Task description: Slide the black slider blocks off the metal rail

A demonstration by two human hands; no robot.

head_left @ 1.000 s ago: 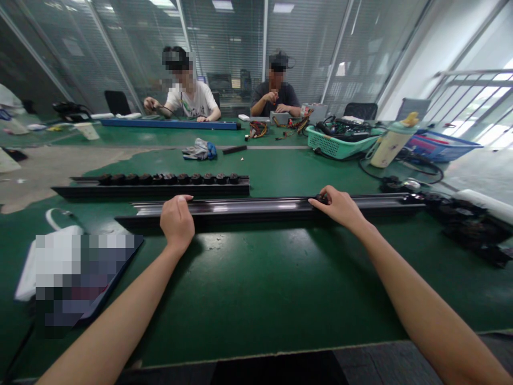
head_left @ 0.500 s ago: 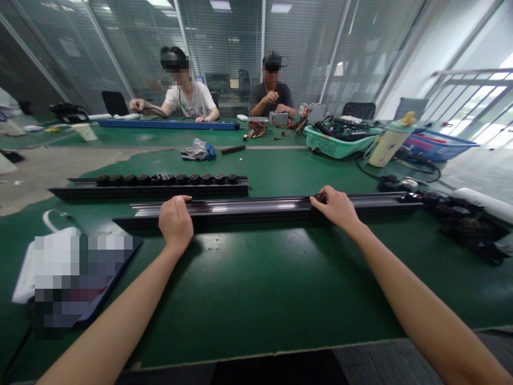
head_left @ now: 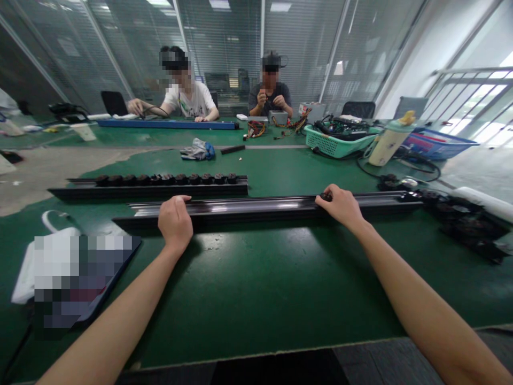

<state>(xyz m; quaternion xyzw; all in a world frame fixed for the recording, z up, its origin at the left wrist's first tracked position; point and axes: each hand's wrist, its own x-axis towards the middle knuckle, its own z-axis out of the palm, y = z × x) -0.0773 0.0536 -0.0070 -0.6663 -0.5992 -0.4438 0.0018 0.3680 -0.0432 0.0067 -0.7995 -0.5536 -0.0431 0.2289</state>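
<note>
A long black metal rail (head_left: 256, 207) with a shiny inner channel lies across the table in front of me. My left hand (head_left: 175, 222) is closed around it toward its left end, thumb along the top edge. Farther right, my right hand (head_left: 342, 206) pinches a small black part (head_left: 325, 197) at the channel; the fingers cover most of it. Behind and to the left sits a shorter black rail (head_left: 192, 190), with several round black modules (head_left: 181, 179) in a row along it.
Black parts (head_left: 465, 214) are heaped at the right end of the rail. A green basket (head_left: 339, 145), a cream bottle (head_left: 390, 144) and a blue basket (head_left: 441, 145) stand behind. Gloves (head_left: 197, 150) lie mid-table, a tablet-like item (head_left: 108, 289) at left. Two people sit opposite.
My right hand has shifted slightly right along the rail with the small black part. My left hand stays in place. The person in the dark shirt has moved their hands.
</note>
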